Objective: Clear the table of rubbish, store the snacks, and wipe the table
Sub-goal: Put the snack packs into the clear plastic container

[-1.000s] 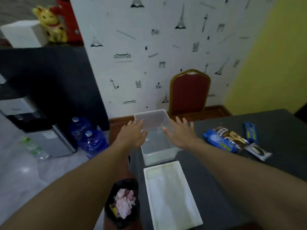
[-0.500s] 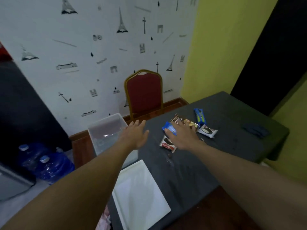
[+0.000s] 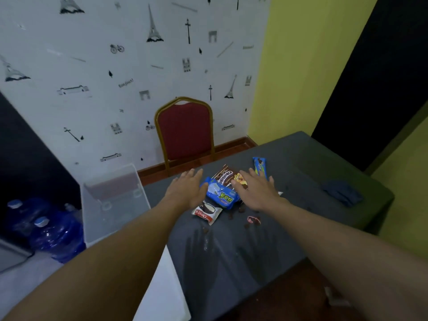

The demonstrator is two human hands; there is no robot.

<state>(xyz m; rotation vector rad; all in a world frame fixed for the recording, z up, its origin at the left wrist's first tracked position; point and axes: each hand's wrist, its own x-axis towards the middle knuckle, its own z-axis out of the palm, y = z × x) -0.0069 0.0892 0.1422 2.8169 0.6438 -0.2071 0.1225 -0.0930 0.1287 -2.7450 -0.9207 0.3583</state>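
Note:
Snack packets lie on the dark grey table (image 3: 301, 163): a blue packet (image 3: 221, 193), a brown Koko Krunch packet (image 3: 228, 177), a white Choco Pie packet (image 3: 206, 213) and a blue bar (image 3: 259, 167). My left hand (image 3: 187, 191) hovers open just left of the blue packet, fingertips at its edge. My right hand (image 3: 254, 191) is open, palm down, over the right side of the pile, hiding part of the brown packet. Crumbs and a pink wrapper scrap (image 3: 253, 220) lie in front of the packets. The clear plastic box (image 3: 113, 200) stands at the table's left end.
The white box lid (image 3: 162, 290) lies near the table's front left corner. A dark blue cloth (image 3: 342, 193) rests at the right side. A red chair (image 3: 185, 130) stands behind the table. Blue water bottles (image 3: 53, 235) stand on the floor at the left.
Both hands left the clear box and moved right to the snack pile. The view swung right with them; the left hand now reaches the blue packet.

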